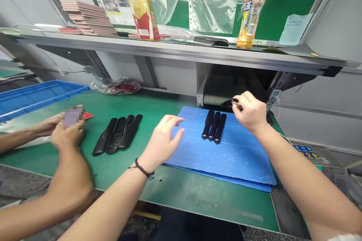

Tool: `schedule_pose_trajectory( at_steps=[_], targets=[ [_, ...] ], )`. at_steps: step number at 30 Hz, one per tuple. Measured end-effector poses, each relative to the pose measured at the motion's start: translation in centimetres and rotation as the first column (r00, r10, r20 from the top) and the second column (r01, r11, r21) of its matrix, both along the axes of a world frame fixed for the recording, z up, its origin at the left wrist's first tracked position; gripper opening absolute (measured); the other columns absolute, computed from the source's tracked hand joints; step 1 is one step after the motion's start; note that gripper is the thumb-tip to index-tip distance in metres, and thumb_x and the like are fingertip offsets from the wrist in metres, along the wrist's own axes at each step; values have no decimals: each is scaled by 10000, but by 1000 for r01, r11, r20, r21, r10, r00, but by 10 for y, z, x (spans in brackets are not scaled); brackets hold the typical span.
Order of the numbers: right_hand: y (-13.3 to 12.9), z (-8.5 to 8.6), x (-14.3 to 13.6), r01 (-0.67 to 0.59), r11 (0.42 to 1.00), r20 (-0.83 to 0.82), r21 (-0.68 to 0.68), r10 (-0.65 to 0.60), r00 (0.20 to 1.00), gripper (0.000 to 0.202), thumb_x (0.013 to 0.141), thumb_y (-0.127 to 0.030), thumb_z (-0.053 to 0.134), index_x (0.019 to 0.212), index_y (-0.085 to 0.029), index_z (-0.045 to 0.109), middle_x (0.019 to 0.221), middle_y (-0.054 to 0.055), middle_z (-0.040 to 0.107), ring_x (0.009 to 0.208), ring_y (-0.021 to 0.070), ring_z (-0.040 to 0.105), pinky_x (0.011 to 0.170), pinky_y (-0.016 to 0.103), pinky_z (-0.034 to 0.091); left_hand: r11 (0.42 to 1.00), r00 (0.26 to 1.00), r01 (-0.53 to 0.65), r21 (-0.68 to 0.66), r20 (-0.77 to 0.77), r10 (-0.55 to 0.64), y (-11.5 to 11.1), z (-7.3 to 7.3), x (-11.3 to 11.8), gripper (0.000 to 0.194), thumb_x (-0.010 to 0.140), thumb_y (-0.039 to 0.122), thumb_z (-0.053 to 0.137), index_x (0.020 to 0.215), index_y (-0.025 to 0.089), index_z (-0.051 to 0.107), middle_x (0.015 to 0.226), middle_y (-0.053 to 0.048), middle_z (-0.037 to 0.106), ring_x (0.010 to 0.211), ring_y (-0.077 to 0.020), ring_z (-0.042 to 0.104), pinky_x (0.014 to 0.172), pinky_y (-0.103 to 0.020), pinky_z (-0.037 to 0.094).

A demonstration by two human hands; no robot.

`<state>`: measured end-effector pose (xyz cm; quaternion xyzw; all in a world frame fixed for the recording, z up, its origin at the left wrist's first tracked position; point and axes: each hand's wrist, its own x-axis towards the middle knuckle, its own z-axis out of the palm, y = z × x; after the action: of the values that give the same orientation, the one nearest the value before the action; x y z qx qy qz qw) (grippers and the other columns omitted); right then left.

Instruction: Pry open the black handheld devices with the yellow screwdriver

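My left hand point(161, 141) hovers over the left edge of a blue plastic sheet point(240, 160), fingers and thumb apart with nothing between them. Beyond the sheet's far right part, my right hand point(250, 111) is closed in a pinch. A small dark piece with a bit of yellow pokes out from its fingers, too small to name. Three glossy black handle-shaped pieces point(214, 126) lie side by side on the sheet, between my hands and touching neither. To the left, several black curved shells point(117, 135) rest on the green table point(169, 180).
A co-worker's hands point(69, 128) hold a blurred-out item at the left. Behind them is a blue crate point(42, 96). A dark conveyor opening point(234, 83) lies beyond the sheet. The overhead shelf point(175, 49) carries a red-yellow bottle point(143, 11), a clear yellow-labelled bottle point(251, 11) and stacked booklets point(87, 17).
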<state>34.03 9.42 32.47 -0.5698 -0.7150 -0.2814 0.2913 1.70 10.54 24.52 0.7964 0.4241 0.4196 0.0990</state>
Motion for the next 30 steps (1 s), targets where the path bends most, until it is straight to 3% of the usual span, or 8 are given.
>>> schedule_pose_trajectory(
  at_steps=[4, 6, 8, 10, 14, 18, 25, 30],
  targets=[
    [-90, 25, -40, -342, 940, -517, 13, 299, 802, 173, 964, -279, 612, 850, -162, 670, 642, -24, 534, 543, 79, 442, 523, 231, 359, 912, 907, 384, -145, 243, -343, -74, 20, 31, 449, 1054, 452, 487, 1368, 161, 623, 1343, -163, 622, 1268, -279, 585, 1102, -454, 470],
    [-122, 22, -57, -482, 868, -688, -123, 275, 672, 214, 975, -307, 614, 822, -165, 660, 637, -24, 534, 534, 78, 445, 495, 221, 367, 637, 687, 707, -305, 507, -520, -99, 20, 43, 537, 1074, 531, 408, 1448, 172, 546, 1215, -161, 681, 1078, -251, 688, 948, -406, 557],
    [-146, 8, -70, -535, 837, -776, -115, 261, 574, 170, 988, -325, 622, 930, -173, 672, 661, -29, 544, 545, 78, 455, 498, 215, 387, 302, 445, 891, -337, 777, -446, -122, 14, 53, 551, 1079, 568, 354, 1430, 168, 500, 913, -92, 686, 649, -165, 660, 607, -289, 537],
    [-164, -15, -80, -485, 874, -797, 3, 295, 526, 220, 981, -328, 666, 1159, -202, 638, 702, -45, 536, 551, 77, 446, 495, 211, 386, 197, 331, 937, -290, 916, -226, -144, 3, 60, 490, 1075, 573, 365, 1315, 169, 504, 732, -8, 596, 404, -89, 469, 415, -209, 372],
    [-196, -66, -100, -586, 809, -635, 46, 476, 608, 306, 894, -270, 787, 1167, -222, 657, 802, -8, 563, 675, 110, 541, 567, 240, 454, 348, 340, 882, -318, 940, -5, -183, -18, 61, 476, 1074, 599, 379, 1106, 151, 539, 664, 7, 573, 365, -79, 461, 381, -180, 350],
    [-212, -97, -128, -640, 763, -723, 92, 494, 484, 117, 928, -79, 695, 914, -193, 676, 755, -20, 625, 591, 76, 613, 616, 236, 496, 389, 358, 853, -348, 933, 51, -208, -31, 52, 460, 1078, 569, 404, 971, 143, 541, 642, -2, 571, 367, -78, 476, 380, -175, 357],
    [-206, -110, -167, -506, 851, -793, 143, 405, 455, 117, 933, -107, 688, 860, -193, 655, 735, -34, 577, 600, 72, 532, 589, 230, 419, 470, 388, 780, -414, 908, 157, -220, -38, 14, 465, 1071, 575, 428, 1089, 133, 572, 684, -6, 589, 381, -74, 467, 381, -181, 370],
    [-219, -116, -186, -677, 721, -714, 151, 553, 429, 127, 909, -90, 689, 934, -203, 635, 771, -3, 615, 643, 110, 552, 594, 260, 445, 585, 259, 713, -386, 921, 292, -218, -44, -23, 498, 1037, 585, 501, 1297, 160, 516, 684, 23, 591, 377, -83, 442, 397, -207, 401]
  ],
)
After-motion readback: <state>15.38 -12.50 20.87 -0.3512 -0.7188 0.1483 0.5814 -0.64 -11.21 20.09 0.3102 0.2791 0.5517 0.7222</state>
